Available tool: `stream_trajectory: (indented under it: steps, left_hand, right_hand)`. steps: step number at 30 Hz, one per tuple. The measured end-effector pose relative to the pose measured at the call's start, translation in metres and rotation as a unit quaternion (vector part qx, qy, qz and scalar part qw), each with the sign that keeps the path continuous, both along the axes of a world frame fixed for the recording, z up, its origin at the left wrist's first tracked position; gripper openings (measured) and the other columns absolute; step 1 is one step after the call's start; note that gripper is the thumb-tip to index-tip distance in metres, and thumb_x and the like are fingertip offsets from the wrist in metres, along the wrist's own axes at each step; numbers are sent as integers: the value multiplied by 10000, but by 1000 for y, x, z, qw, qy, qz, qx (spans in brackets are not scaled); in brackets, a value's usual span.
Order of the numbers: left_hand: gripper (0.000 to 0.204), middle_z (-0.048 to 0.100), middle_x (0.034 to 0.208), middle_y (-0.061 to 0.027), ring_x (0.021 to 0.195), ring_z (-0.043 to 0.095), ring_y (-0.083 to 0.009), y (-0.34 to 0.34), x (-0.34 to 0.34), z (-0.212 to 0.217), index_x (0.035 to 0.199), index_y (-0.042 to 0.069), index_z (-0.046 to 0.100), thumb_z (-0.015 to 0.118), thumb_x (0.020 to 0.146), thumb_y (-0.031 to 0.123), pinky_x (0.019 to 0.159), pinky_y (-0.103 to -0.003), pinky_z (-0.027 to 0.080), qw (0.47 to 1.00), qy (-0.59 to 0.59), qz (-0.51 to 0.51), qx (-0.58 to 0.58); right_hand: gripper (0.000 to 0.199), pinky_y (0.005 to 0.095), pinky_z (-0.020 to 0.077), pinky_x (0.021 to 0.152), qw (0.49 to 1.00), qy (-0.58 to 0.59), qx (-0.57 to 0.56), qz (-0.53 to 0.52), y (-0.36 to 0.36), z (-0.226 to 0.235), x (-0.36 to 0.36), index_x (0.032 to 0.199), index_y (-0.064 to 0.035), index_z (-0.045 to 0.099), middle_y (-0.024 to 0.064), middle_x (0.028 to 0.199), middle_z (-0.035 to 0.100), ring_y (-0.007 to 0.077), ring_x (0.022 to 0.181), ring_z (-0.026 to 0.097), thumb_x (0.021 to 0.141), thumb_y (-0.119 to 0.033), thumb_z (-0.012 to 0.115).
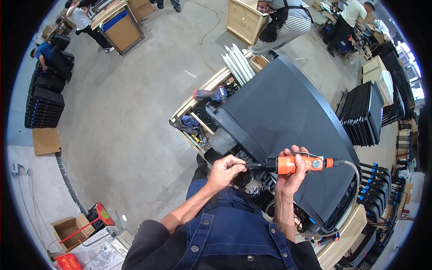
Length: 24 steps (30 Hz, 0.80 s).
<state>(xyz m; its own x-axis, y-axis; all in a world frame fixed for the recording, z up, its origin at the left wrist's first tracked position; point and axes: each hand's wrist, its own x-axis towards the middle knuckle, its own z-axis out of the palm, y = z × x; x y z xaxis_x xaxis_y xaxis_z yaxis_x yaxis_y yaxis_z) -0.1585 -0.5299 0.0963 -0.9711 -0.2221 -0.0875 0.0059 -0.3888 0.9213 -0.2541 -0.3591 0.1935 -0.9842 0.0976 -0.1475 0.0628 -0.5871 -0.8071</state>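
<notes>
My right hand [290, 181] is wrapped round an orange air screwdriver [286, 165] with a black nose, held level and pointing left. A hose [355, 173] runs from its back end and curves down on the right. My left hand [226, 172] is closed in a pinch at the tip of the screwdriver's bit; whatever small piece sits between the fingertips is too small to make out. Beneath both hands lies a large dark grey panel [281, 112] with raised black edges. Black hardware [258, 186] shows in part below the screwdriver.
A wooden-sided bench [198, 96] carries a blue-and-red cordless drill [211, 94], black fasteners, gloves [188, 121] and white tubes [237, 64]. Stacked black panels [362, 112] stand at right. A co-worker in a striped apron [288, 27] bends over a wooden crate [245, 20]; others work farther off.
</notes>
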Motion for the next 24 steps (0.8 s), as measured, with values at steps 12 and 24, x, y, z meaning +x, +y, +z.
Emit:
stream_trajectory:
  steps: [12,24]
  left_hand:
    - [343,360,633,88,505,299,-32,-79,-87,-31,1129,114,590,499,1046,434,437,-191,232,777,-163,-39,607]
    - [403,328,589,78,455,253,-44,-79,-59,-41,1014,85,593,473,1059,466,417,-223,183,838,-251,-129,467]
  right_hand:
    - [444,459,564,911,931,251,224,142,-164,-3,-57,1201,-47,496,173,1110,629,277,969,673,836,-87,745]
    - [435,414,586,851,848,307,259,345,-204,-16,-89,1129,-32,532,155,1025,642,259,946,682,772,110,734]
